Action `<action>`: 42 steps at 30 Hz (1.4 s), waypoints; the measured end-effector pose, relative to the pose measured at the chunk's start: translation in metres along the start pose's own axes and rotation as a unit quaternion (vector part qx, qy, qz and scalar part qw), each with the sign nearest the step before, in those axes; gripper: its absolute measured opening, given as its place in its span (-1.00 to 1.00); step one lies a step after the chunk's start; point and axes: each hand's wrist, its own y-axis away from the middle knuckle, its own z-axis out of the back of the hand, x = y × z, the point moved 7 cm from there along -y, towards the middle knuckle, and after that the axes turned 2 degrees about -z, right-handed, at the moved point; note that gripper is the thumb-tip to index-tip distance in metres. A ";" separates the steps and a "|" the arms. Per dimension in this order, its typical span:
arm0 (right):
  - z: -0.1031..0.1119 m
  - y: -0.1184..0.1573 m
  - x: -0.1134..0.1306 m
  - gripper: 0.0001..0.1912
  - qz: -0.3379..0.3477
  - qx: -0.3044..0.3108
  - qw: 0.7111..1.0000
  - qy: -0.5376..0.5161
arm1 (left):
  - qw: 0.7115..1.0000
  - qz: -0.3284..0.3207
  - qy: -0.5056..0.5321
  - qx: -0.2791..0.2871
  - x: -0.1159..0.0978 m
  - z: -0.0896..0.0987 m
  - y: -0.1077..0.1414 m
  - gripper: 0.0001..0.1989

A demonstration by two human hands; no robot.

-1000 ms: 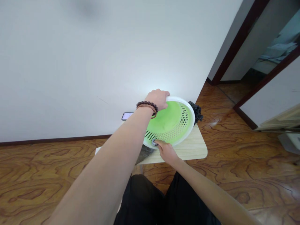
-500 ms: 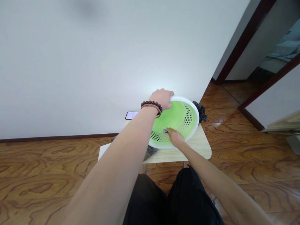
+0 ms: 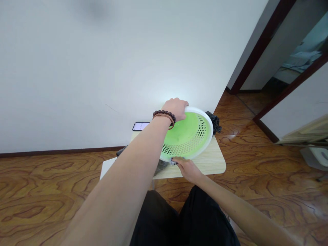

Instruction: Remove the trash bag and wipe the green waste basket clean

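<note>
Beside the pale wall (image 3: 89, 75), which fills most of your view, and above the wood-grain floor (image 3: 51, 191), you have a light wooden counter (image 3: 210, 160) in front of your dark-clad knees (image 3: 205, 212). Toward its far right corner is the green and white basket (image 3: 211, 130), its open side facing you; you cannot tell how much of it rests on the counter. Your left hand (image 3: 176, 108) has its fingers clamped on the basket's white rim at the far left, thumb side toward the rim. Your right hand (image 3: 189, 169) is at the near rim, its fingers together on a small greyish piece, too small to name. Past the basket's right side, near the counter's right edge, lies a crumpled black bag (image 3: 215, 123). Under the basket's near left side, at the counter's front edge, you see part of a dark translucent bag (image 3: 161, 166). Near the far left corner sits a lit phone (image 3: 139, 126), partly behind your left forearm. Around your left wrist is a dark beaded bracelet (image 3: 166, 113). Smallest is the greyish piece (image 3: 172, 161), against the near rim.
</note>
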 end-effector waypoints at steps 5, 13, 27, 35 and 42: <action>0.028 -0.021 -0.013 -0.58 -0.009 0.003 0.999 0.049 | 1.000 0.000 0.001 0.003 0.000 0.000 0.000 -0.61; 0.017 -0.077 -0.071 -0.57 -0.098 -0.006 0.974 0.205 | 1.000 -0.004 -0.007 -0.003 0.000 -0.002 -0.001 -0.59; 0.001 0.016 -0.005 -0.55 0.053 0.022 0.995 0.079 | 1.000 -0.002 -0.001 -0.001 0.000 0.000 0.000 -0.62; 0.046 -0.038 -0.016 -0.63 -0.040 -0.087 0.994 0.055 | 1.000 -0.007 -0.011 -0.004 0.001 -0.001 -0.001 -0.61; 0.011 -0.089 -0.069 -0.64 -0.174 0.001 0.969 0.178 | 1.000 -0.006 -0.019 -0.006 0.001 -0.001 0.001 -0.60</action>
